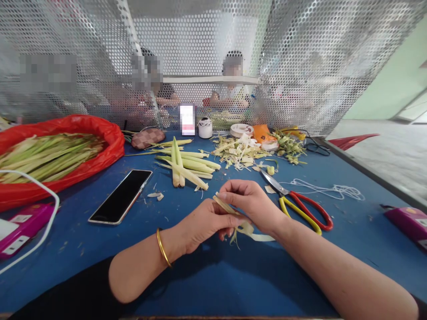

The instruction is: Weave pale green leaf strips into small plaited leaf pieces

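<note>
Pale green and thin, a strip of leaf-like plant material (228, 208) is held between the two hands, just to the left of the scissors (289, 194), which serve here as landmark. Its lower part is pressed under the thumb of the left hand (207, 220), whose fingers are curled in beneath; its upper end is pinched between the thumb and fingertips of the right hand (247, 202). Both hands are nearly closed, and the grips are set close together, presumably so that so flimsy a piece is kept steady. Below the right wrist a pale ribbon (262, 238) is seen; whether it is joined to the strip cannot be told.

The scissors are laid on the blue surface (187, 289) with handles towards the near right, apparently so that they can be easily reached. To their right a white cord (343, 191) is bunched. Beyond and to the left of them, pale stalks (193, 166) are piled mostly crosswise, perhaps to be kept apart from the scraps (238, 151) heaped directly beyond the blades. Well to the left of the scissors a phone (122, 195) is laid flat, and farther left more stalks (50, 155) are contained in a red bag (115, 138).
</note>
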{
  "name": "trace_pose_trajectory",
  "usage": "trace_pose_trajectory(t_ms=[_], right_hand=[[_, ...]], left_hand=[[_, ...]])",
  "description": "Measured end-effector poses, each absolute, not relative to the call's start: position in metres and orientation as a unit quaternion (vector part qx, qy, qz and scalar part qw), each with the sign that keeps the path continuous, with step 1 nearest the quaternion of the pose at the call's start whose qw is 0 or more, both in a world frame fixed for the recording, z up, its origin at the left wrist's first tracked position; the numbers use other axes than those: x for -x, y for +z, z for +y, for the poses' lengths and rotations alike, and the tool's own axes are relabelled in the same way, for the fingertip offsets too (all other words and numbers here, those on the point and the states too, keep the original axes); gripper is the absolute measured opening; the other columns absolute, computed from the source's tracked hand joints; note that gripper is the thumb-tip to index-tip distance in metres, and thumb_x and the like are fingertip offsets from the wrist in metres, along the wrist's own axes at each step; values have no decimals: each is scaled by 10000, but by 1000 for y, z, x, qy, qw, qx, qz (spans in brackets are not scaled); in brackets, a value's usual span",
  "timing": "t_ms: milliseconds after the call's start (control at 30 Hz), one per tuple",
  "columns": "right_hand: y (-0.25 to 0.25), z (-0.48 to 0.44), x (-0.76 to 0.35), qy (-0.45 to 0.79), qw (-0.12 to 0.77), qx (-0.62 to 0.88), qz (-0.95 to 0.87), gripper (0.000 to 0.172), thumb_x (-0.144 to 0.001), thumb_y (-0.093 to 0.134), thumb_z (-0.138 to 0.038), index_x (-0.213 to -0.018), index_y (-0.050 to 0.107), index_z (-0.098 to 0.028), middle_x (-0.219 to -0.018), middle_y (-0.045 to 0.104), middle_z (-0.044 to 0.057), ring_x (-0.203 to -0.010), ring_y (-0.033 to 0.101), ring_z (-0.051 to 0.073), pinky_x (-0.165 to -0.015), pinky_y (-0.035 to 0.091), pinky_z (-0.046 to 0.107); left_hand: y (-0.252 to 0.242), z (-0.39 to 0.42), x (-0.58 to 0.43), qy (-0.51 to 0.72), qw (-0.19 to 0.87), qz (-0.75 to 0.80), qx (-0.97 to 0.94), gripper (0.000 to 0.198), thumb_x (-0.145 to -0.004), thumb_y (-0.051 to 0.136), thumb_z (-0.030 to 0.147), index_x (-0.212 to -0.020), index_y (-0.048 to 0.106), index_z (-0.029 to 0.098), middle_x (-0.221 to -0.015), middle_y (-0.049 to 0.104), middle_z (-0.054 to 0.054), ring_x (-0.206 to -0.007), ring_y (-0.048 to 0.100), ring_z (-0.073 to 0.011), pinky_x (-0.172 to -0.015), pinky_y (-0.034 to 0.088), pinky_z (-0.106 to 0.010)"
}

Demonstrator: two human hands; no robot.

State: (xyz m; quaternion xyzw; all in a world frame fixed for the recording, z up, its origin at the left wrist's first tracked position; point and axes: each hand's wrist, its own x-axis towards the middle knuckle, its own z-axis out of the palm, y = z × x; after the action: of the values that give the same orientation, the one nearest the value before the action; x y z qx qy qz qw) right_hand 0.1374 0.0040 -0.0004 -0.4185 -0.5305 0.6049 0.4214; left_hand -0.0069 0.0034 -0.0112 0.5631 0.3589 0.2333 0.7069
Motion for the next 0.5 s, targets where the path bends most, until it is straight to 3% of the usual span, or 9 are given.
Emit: trace_pose_trajectory(t_ms=[233, 367, 500], right_hand=[[-7, 8, -137, 548, 466, 452, -528, 243, -753, 686, -383, -687, 589, -170, -591, 502, -41, -535, 422, 83, -504, 336, 236], [-9, 9, -138, 558, 468, 444, -523, 251, -773, 670, -387, -690, 578, -169, -616, 528, -25, -575, 474, 102, -553, 373, 256], [-7, 9, -138, 544, 482, 441, -527, 257, -776, 664, -401, -711, 577, -168, -612, 508, -36, -571, 441, 98, -554, 358, 257]], left_hand=[[-6, 3, 8, 250, 686, 391, -560, 419, -784, 612, 490, -537, 530, 162, -500, 514, 23, -462, 431, -77, -485, 358, -217], [-6, 5, 8, 289, 681, 400, -542, 331, -798, 619, 443, -643, 536, 162, -510, 541, 31, -444, 437, -69, -453, 339, -194], [-5, 6, 8, 318, 659, 402, -550, 246, -832, 587, 378, -729, 555, 157, -512, 553, 36, -438, 444, -65, -449, 342, -181]])
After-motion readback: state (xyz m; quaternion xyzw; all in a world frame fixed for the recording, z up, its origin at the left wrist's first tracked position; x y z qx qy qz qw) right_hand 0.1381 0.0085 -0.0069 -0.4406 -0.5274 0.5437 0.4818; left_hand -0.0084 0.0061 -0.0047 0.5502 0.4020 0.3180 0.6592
